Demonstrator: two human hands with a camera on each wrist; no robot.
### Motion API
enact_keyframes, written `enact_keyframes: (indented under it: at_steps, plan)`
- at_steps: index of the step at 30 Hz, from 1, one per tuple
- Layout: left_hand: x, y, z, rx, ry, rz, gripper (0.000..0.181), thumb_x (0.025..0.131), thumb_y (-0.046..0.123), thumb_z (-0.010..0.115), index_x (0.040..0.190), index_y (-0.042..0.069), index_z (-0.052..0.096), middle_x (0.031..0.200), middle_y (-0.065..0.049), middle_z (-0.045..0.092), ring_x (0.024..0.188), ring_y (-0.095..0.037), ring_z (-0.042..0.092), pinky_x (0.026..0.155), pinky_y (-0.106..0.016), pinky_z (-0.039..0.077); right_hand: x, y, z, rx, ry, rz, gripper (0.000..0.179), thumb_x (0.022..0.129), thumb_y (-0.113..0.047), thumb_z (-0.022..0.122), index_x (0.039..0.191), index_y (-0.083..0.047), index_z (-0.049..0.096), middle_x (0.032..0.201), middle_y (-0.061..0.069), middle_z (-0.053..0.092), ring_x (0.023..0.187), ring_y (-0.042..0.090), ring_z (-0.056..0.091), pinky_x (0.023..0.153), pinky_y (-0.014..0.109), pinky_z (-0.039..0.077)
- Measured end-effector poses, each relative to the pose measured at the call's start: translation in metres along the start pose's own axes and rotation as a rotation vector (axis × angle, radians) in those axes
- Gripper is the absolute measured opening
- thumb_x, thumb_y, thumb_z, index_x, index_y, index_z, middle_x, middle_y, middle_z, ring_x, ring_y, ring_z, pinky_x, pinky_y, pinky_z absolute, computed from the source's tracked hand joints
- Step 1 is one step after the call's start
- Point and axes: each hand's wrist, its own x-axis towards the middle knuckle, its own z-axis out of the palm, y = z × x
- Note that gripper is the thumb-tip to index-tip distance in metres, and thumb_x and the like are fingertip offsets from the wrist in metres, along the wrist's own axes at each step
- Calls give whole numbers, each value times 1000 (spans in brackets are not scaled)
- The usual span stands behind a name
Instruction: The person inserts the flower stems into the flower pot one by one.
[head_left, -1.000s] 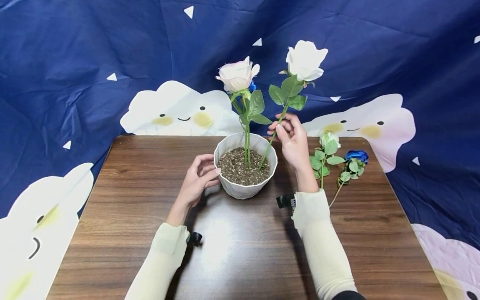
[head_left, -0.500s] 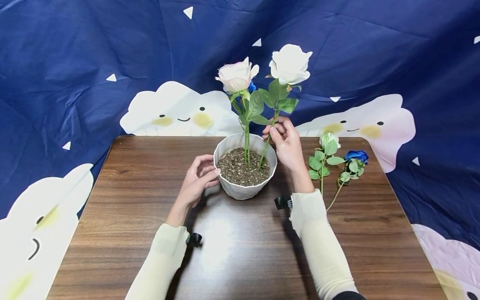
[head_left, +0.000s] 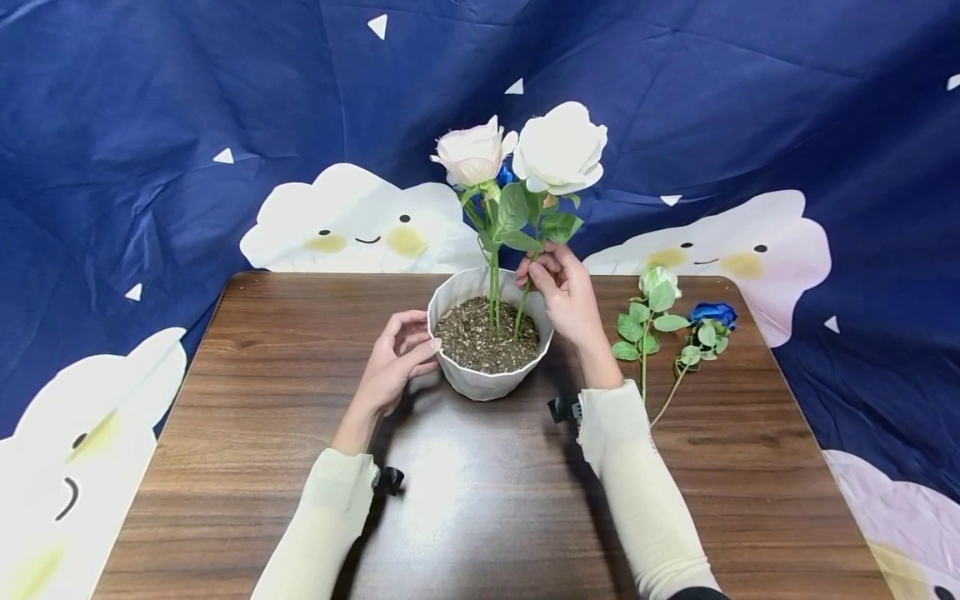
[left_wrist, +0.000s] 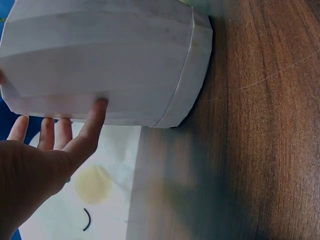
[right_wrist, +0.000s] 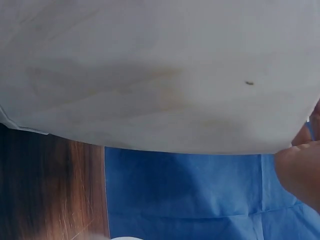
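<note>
My right hand (head_left: pixel 570 304) pinches the green stem of a white rose (head_left: pixel 561 148) between thumb and fingers, above the right side of a white faceted pot (head_left: pixel 483 383). The foot of that stem stands in the soil (head_left: pixel 480 342). Beside it, a pale pink rose (head_left: pixel 472 154) rises from the middle of the pot, with a blue rose (head_left: pixel 506 173) mostly hidden behind it. My left hand (head_left: pixel 393 362) rests against the pot's left side, fingers loosely spread. In the left wrist view, a fingertip (left_wrist: pixel 101 104) touches the pot wall (left_wrist: pixel 100 65).
On the brown wooden table (head_left: pixel 247 400), right of my right arm, lie a pale green-white rose (head_left: pixel 660 283) and another blue rose (head_left: pixel 712 314). A blue cloth (head_left: pixel 187 83) with cloud shapes hangs behind the table.
My right hand has moved left and slightly down with the white rose, bringing its bloom close to the pink one and its stem more upright. My left hand and the pot have stayed put.
</note>
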Motion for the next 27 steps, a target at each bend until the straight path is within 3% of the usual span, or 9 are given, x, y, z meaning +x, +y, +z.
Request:
enact_keyframes:
  at_steps: [9, 16, 21, 27]
  plan:
    - [0, 0, 0, 7, 1, -2, 52, 92, -1, 66, 139, 1, 43, 133, -17, 49, 105, -18, 58, 86, -48, 61, 2, 6, 4, -1, 8, -29, 17, 101, 11, 50, 117, 16, 52, 86, 12, 65, 74, 14, 66, 70, 24, 60]
    - [0, 1, -1, 14, -4, -2, 53, 92, 0, 66, 140, 0, 42, 135, -19, 48, 106, -19, 57, 93, -59, 56, 4, 13, 7, -9, -9, -58, 11, 102, 8, 50, 110, 15, 51, 87, 33, 59, 73, 15, 64, 69, 23, 58]
    - [-1, 1, -2, 16, 2, -2, 52, 92, -1, 66, 138, 1, 43, 134, -18, 49, 105, -19, 58, 90, -54, 59, 4, 17, 11, -19, -2, -88, 11, 101, 9, 50, 109, 18, 50, 86, 32, 59, 72, 13, 63, 66, 22, 57]
    - [-1, 2, -2, 15, -8, -1, 52, 92, -1, 66, 139, 1, 42, 137, -20, 48, 107, -20, 58, 93, -61, 55, 4, 22, 13, -10, 45, -130, 7, 100, 13, 50, 104, 17, 50, 81, 33, 59, 68, 13, 63, 65, 21, 57]
